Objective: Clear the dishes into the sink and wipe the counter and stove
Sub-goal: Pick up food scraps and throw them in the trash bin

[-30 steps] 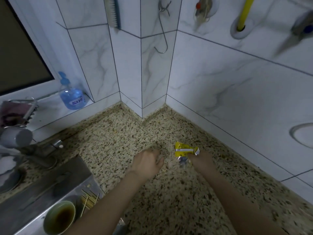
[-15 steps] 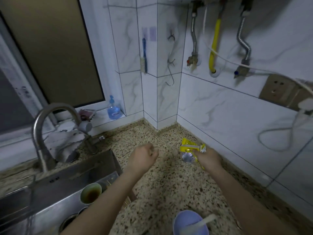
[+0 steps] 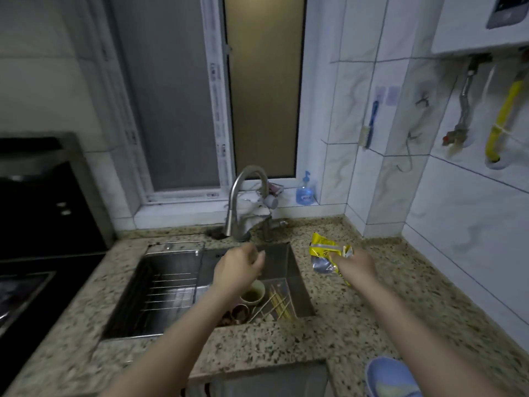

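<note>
Right hand (image 3: 356,263), centre-right of frame, pinches a crumpled yellow/silver wrapper (image 3: 326,252) above the speckled counter (image 3: 372,310). Left hand (image 3: 239,267), frame centre, hangs over the sink (image 3: 297,282), fingers loosely curled; whether it holds anything cannot be told. Cup (image 3: 253,293) w/ brown residue and skewers (image 3: 279,306) lie in sink's lower right. Stove (image 3: 25,282) at left edge.

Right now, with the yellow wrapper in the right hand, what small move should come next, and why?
Probably carry the yellow wrapper off the counter to a bin. The right hand already grips it above the granite, and it is rubbish, not a dish for the sink. No bin is visible.
</note>
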